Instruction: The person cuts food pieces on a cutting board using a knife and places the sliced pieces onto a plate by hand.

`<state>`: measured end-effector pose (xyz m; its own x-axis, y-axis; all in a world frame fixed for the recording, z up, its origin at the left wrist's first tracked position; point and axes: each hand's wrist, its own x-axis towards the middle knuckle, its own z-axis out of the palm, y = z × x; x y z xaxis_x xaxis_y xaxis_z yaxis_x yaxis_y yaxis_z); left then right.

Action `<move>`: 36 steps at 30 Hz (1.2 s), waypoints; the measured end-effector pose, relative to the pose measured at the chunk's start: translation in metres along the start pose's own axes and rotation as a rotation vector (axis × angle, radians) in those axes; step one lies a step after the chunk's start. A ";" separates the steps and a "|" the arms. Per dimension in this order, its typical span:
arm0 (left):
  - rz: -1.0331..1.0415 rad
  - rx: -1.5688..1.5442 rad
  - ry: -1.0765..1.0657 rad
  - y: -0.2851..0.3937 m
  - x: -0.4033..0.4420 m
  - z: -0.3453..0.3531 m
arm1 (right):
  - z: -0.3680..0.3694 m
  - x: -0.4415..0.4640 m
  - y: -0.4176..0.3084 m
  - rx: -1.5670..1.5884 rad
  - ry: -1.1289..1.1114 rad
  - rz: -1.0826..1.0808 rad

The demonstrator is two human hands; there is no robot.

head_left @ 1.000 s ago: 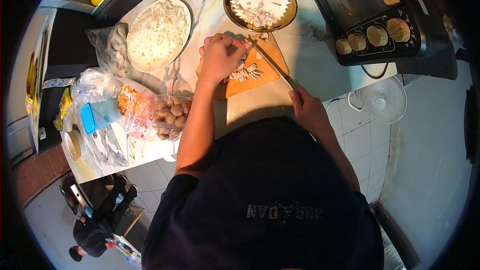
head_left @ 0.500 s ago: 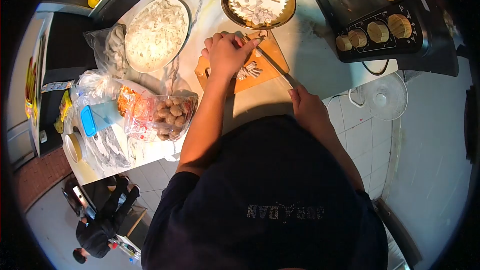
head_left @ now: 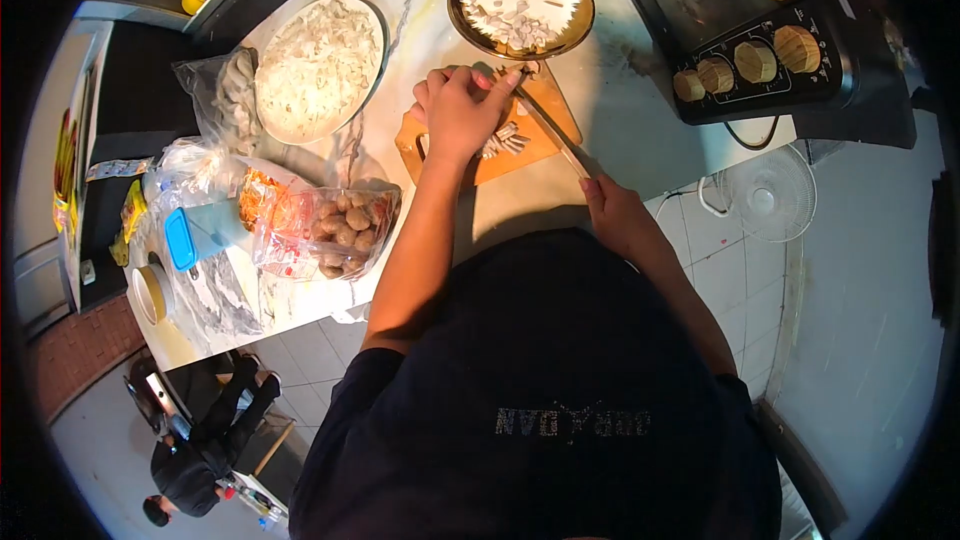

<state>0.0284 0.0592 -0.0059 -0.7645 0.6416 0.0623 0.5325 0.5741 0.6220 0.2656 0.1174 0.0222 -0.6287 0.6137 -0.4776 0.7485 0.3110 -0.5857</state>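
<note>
My right hand (head_left: 620, 212) grips the handle of a kitchen knife (head_left: 552, 128), whose blade slants up and left across a wooden cutting board (head_left: 560, 112). My left hand (head_left: 462, 110) rests over the board with its fingers curled and its thumb near the blade's tip. What those fingers press on is mostly hidden; a small brownish bit shows by the thumb. Pale cut strips (head_left: 507, 139) lie on the board below the left hand. Just beyond the board, a gold-rimmed plate (head_left: 583, 20) with a white centre carries small pale chopped pieces.
A white plate (head_left: 377, 70) heaped with pale shreds stands to the left, beside a plastic bag. Nearer are a bag of round brown balls (head_left: 345, 225), orange shreds (head_left: 262, 202) and a blue-lidded container (head_left: 181, 238). A stove (head_left: 765, 65) is at right, a fan (head_left: 765, 192) below it.
The view has shifted slightly, moving the counter items a little to the right. Both hands keep nearly the same pose, with the knife still at the board.
</note>
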 end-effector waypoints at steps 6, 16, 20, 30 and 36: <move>0.025 -0.082 0.044 -0.008 -0.005 -0.012 | -0.003 -0.002 0.002 0.062 -0.013 0.024; 0.068 -0.229 0.053 -0.014 -0.011 -0.025 | 0.001 -0.004 -0.001 -0.210 0.100 -0.018; 0.105 -0.226 0.054 -0.026 -0.010 -0.027 | -0.004 -0.010 -0.007 -0.146 0.138 0.036; 0.371 0.069 -0.228 -0.013 0.002 -0.026 | -0.001 -0.008 -0.001 -0.116 0.141 0.053; 0.455 0.121 -0.262 -0.014 0.006 -0.023 | -0.005 -0.009 -0.002 -0.016 0.166 -0.013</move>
<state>0.0077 0.0430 0.0038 -0.3388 0.9358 0.0980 0.8385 0.2530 0.4826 0.2704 0.1148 0.0305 -0.5961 0.7206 -0.3541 0.7443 0.3305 -0.5803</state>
